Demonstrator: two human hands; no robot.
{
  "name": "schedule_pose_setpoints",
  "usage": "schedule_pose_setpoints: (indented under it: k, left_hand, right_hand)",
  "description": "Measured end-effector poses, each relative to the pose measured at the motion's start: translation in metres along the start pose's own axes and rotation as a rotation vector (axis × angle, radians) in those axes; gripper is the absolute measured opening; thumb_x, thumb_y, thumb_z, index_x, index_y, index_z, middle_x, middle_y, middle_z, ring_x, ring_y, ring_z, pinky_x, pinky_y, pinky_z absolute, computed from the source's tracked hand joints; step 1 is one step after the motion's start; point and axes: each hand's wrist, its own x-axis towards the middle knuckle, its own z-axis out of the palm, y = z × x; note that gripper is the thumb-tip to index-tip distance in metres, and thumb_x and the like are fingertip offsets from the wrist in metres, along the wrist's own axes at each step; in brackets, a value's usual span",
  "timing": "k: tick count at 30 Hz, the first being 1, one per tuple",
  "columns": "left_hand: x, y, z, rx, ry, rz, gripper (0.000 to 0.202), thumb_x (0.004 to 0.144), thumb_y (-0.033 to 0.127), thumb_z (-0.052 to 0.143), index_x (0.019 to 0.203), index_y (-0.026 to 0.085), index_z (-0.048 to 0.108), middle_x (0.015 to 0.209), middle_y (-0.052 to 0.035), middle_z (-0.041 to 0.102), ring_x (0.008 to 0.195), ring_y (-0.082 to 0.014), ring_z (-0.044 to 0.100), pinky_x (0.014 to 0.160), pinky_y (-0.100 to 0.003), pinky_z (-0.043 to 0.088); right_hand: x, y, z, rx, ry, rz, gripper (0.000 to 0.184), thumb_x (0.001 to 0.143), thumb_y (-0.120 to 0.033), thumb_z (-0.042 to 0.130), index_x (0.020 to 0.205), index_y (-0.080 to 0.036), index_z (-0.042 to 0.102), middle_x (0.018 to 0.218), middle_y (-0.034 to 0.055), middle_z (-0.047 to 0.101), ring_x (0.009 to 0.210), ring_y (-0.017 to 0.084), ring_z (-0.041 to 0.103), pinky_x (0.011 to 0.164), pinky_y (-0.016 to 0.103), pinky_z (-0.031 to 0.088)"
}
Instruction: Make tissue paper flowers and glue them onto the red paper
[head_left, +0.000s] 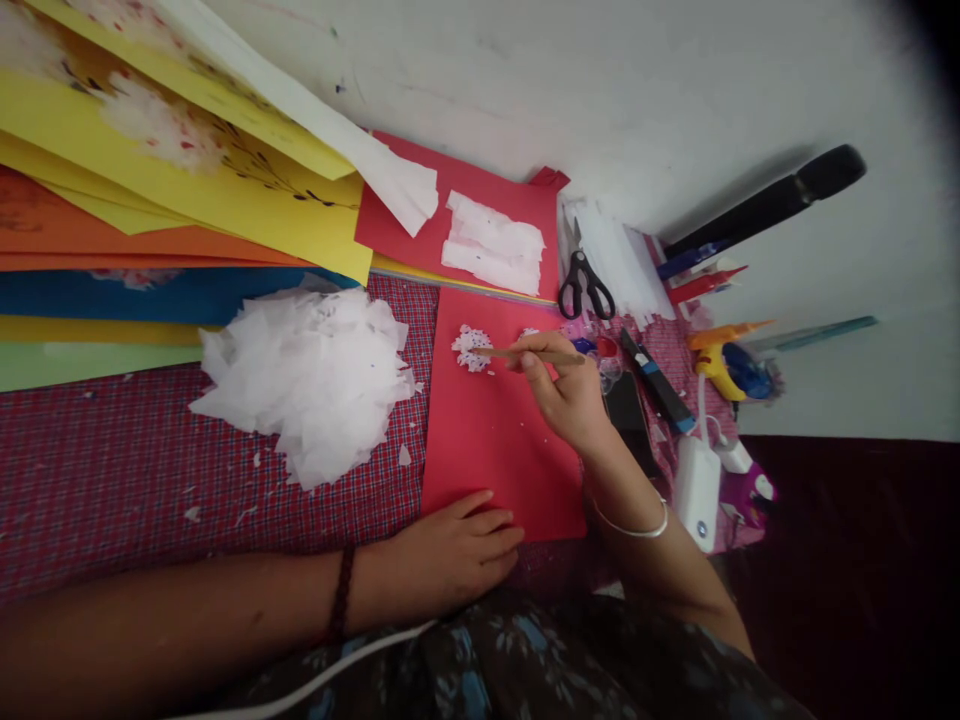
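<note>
A sheet of red paper (495, 440) lies in front of me on the checked cloth. Near its upper left is a small ruffled white paper flower (472, 347) with dark specks. My right hand (562, 385) grips a thin brown paintbrush (529, 354), and its tip touches the flower. A second speckled white piece (529, 332) shows partly behind that hand. My left hand (450, 545) rests flat on the sheet's lower left edge, fingers stretched out and holding nothing.
A heap of white tissue pieces (315, 375) sits left of the sheet. Black scissors (581, 280), a box cutter (656, 380) and a white power strip (697, 490) lie to the right. Coloured sheets (277, 220) are stacked at upper left, against the wall.
</note>
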Motion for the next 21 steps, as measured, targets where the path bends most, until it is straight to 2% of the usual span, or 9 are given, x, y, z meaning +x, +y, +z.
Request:
schedule_pose_setpoints:
  k: [6,11,15,21]
  left_hand:
    - [0.000,-0.001,0.001,0.009,-0.002,0.011,0.026,0.099,0.023,0.051,0.121,0.017,0.062,0.132,-0.0070,0.063,0.122,-0.0207,0.055,0.110,-0.041,0.036]
    - [-0.001,-0.001,0.002,0.005,-0.015,0.010,0.027,0.099,0.024,0.051,0.123,0.017,0.061,0.133,-0.0077,0.063,0.123,-0.0205,0.054,0.111,-0.040,0.035]
    - [-0.001,-0.001,-0.001,0.003,-0.033,0.013,0.027,0.100,0.024,0.049,0.123,0.017,0.061,0.134,-0.0080,0.062,0.123,-0.0200,0.054,0.111,-0.039,0.035]
    - [0.000,-0.001,0.000,-0.007,-0.008,0.015,0.026,0.100,0.023,0.048,0.121,0.016,0.062,0.132,-0.0070,0.064,0.121,-0.0207,0.055,0.111,-0.041,0.036]
  right_hand:
    - [0.013,0.000,0.003,0.131,0.069,0.056,0.023,0.100,-0.036,0.048,0.101,-0.020,0.065,0.083,0.0036,0.072,0.076,0.017,0.068,0.071,0.032,0.055]
    - [0.023,0.003,0.008,0.042,-0.059,0.000,0.026,0.100,-0.036,0.046,0.102,-0.021,0.067,0.090,0.0053,0.073,0.083,0.018,0.069,0.076,0.034,0.054]
    - [0.018,0.005,-0.001,0.004,-0.070,-0.015,0.024,0.100,-0.033,0.047,0.100,-0.022,0.068,0.089,0.0043,0.073,0.082,0.018,0.070,0.077,0.035,0.053]
    - [0.006,0.011,-0.006,0.083,-0.048,0.038,0.023,0.100,-0.035,0.047,0.102,-0.021,0.065,0.083,0.0028,0.072,0.076,0.017,0.069,0.073,0.033,0.054]
